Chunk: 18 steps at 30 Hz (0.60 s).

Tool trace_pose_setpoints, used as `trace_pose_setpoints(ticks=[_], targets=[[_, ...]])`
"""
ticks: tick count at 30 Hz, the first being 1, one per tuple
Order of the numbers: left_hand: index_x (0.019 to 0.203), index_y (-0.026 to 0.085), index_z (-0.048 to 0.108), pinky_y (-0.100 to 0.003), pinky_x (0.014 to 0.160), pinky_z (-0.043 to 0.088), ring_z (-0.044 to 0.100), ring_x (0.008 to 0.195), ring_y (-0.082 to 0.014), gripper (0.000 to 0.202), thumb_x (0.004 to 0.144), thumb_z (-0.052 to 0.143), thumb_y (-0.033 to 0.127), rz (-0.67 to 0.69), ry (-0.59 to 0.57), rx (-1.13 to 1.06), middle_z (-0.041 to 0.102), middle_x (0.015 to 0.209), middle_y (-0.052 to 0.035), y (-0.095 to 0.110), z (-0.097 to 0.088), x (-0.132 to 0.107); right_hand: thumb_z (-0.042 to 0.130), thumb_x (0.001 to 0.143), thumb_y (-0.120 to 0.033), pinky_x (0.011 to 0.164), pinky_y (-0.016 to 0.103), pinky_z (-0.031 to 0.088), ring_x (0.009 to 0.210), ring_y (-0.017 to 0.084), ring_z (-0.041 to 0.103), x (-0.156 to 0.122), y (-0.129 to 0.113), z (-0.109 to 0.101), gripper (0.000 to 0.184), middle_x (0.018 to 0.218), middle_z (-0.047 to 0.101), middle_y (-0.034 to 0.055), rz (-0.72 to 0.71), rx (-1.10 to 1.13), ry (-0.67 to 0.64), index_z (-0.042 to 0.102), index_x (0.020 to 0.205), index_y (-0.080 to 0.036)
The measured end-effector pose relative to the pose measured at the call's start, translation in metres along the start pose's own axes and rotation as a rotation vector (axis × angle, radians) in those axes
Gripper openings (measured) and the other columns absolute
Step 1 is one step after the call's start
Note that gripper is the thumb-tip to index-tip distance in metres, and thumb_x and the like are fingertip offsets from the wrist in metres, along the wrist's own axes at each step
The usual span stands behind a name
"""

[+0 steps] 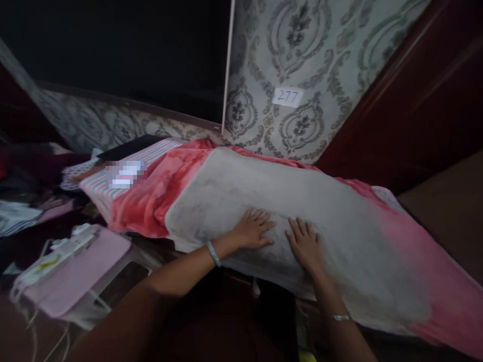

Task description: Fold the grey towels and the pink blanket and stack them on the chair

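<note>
A grey, soft-looking cloth is spread over a long surface below the wall. My left hand lies flat on it left of the middle, fingers spread and pointing right. Beside it, with a small gap between the two, my right hand rests palm down with its fingers pointing away from me. Neither hand grips anything. Under the grey cloth lies a pink and red plush blanket, bunched up at the left and showing again at the far right.
A large dark television screen hangs above. Left of the surface stands a pink stool with a white power strip and cables. A striped cloth lies by the blanket. A paper label marked 277 sticks to the wall.
</note>
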<state>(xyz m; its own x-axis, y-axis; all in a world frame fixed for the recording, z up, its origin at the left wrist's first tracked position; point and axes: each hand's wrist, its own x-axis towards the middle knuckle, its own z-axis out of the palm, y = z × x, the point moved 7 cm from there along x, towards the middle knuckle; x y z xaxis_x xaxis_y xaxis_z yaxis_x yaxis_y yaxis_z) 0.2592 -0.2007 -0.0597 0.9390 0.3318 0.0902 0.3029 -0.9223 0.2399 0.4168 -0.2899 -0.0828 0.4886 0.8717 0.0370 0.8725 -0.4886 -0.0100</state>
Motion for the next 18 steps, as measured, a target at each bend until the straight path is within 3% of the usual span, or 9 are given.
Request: trace_pose_setpoints(ticks=[2,4,9,12,15,18], targets=[[0.161,0.027,0.036,-0.059,0.127,0.01,0.019,0.158,-0.0333,0.076,0.098,0.038,0.069,-0.046,0.006,0.004,0.028,0.171,-0.0114,-0.018,-0.002,-0.012,0.022,0.105,-0.048,0.12,0.064,0.026,0.155,0.033,0.024,0.003,0.004,0.005,0.061,0.17,0.026,0.0042,-0.015,0.005,0.016,0.035,0.163,-0.03],[0.162,0.027,0.036,-0.059,0.127,0.009,0.019,0.159,-0.0334,0.077,0.098,0.037,0.07,-0.142,0.008,0.022,0.028,0.171,-0.0103,-0.05,-0.012,-0.034,0.02,0.105,-0.05,0.12,0.065,0.026,0.155,0.033,0.025,0.005,0.007,0.009,0.062,0.169,0.028,0.004,-0.024,0.013,0.034,0.035,0.163,-0.031],[0.162,0.025,0.035,-0.063,0.126,0.009,0.019,0.158,-0.0361,0.073,0.101,0.035,0.063,-0.477,0.014,0.086,0.026,0.171,-0.0111,-0.142,-0.053,-0.107,0.021,0.104,-0.05,0.12,0.064,0.026,0.155,0.034,0.023,0.005,0.009,0.013,0.064,0.169,0.027,0.0041,-0.018,0.007,0.033,0.035,0.163,-0.03],[0.162,0.02,0.036,-0.067,0.124,0.012,0.02,0.158,-0.0377,0.069,0.102,0.034,0.056,-0.698,0.038,0.13,0.024,0.171,-0.0131,-0.181,-0.075,-0.133,0.022,0.104,-0.048,0.12,0.065,0.026,0.155,0.034,0.023,0.007,0.006,0.009,0.062,0.17,0.026,0.005,0.017,0.01,0.0,0.036,0.162,-0.029],[0.159,0.017,0.041,-0.069,0.122,0.015,0.023,0.157,-0.0378,0.064,0.104,0.032,0.049,-0.786,0.108,0.164,0.029,0.17,-0.0157,-0.194,-0.09,-0.129,0.022,0.106,-0.044,0.119,0.065,0.027,0.155,0.034,0.022,0.014,-0.018,-0.002,0.061,0.169,0.028,0.0092,0.032,0.042,-0.027,0.037,0.162,-0.025],[0.159,0.015,0.039,-0.065,0.124,0.014,0.023,0.157,-0.0349,0.064,0.103,0.036,0.044,-0.656,0.125,0.172,0.03,0.169,-0.0166,-0.184,-0.089,-0.098,0.026,0.107,-0.041,0.122,0.06,0.024,0.157,0.031,0.02,0.021,-0.086,-0.019,0.059,0.169,0.025,0.0105,-0.135,0.101,-0.031,0.035,0.162,-0.023]])
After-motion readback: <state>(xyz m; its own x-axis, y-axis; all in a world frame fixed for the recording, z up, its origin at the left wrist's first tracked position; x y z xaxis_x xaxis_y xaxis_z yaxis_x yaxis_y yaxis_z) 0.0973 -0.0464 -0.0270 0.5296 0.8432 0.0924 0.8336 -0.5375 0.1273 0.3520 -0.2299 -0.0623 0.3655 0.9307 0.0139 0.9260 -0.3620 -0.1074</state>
